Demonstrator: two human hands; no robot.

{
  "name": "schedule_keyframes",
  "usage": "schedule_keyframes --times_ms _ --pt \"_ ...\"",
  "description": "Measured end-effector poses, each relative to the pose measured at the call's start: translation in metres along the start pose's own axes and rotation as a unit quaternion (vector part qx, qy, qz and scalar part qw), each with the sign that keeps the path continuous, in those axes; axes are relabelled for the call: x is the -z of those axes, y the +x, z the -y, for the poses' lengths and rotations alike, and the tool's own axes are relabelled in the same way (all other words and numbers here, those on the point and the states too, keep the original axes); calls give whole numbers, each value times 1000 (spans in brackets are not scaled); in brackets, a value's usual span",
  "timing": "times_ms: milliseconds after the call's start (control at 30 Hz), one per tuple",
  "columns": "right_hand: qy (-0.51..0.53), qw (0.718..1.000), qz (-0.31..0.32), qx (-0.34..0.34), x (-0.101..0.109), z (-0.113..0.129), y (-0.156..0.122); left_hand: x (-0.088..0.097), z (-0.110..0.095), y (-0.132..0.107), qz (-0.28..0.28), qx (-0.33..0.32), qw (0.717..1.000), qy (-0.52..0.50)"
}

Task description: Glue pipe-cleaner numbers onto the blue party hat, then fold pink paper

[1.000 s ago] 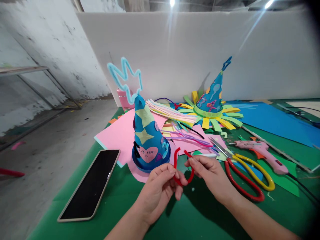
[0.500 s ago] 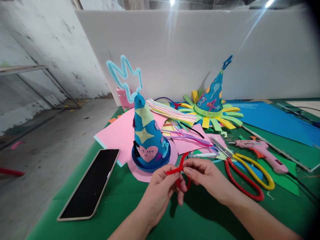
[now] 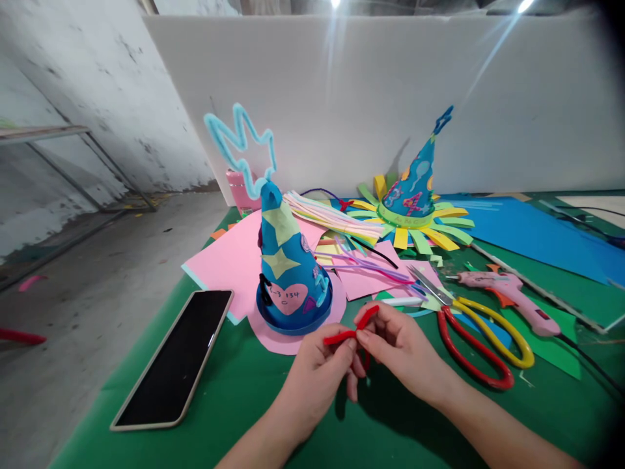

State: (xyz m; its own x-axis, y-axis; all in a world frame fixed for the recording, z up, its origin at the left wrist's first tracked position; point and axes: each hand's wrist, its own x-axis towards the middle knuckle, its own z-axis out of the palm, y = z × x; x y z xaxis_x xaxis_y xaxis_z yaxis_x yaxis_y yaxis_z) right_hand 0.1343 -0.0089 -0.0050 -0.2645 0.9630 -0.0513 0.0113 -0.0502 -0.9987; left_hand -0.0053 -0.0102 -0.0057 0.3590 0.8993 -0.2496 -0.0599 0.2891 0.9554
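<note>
Both my hands pinch a red pipe cleaner (image 3: 352,331) just above the green table (image 3: 234,391). My left hand (image 3: 317,378) grips it from the left, fingers closed. From the right, my right hand (image 3: 398,348) is closed on it too. The two red ends cross between my fingertips and a small loop hangs below. Right behind my hands stands a blue cone hat (image 3: 288,267) with a pink heart, yellow stars and a light-blue pipe cleaner star (image 3: 239,146) on its tip.
A dark phone (image 3: 176,358) lies at the left. Red-and-yellow scissors (image 3: 476,332) and a pink glue gun (image 3: 508,293) lie to the right. Behind are pink paper (image 3: 229,260), loose pipe cleaners (image 3: 336,221), a second cone hat (image 3: 415,185) on a paper sunburst, blue sheet (image 3: 532,234), white board (image 3: 371,98).
The red pipe cleaner went from an open U shape to crossed ends with a small loop. My hands drew closer together and pinch at the crossing.
</note>
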Motion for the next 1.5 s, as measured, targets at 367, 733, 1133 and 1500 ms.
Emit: schedule_keyframes --times_ms 367,733,1133,1500 --pt "44 999 21 -1 5 -1 3 7 8 6 70 36 991 -113" --pt "24 996 83 15 8 -2 5 8 0 3 61 78 985 -140" --pt "10 997 -71 2 4 -17 9 8 -1 7 -31 46 970 -236" --pt "53 998 -17 27 -9 -11 2 1 11 7 8 43 993 -112"
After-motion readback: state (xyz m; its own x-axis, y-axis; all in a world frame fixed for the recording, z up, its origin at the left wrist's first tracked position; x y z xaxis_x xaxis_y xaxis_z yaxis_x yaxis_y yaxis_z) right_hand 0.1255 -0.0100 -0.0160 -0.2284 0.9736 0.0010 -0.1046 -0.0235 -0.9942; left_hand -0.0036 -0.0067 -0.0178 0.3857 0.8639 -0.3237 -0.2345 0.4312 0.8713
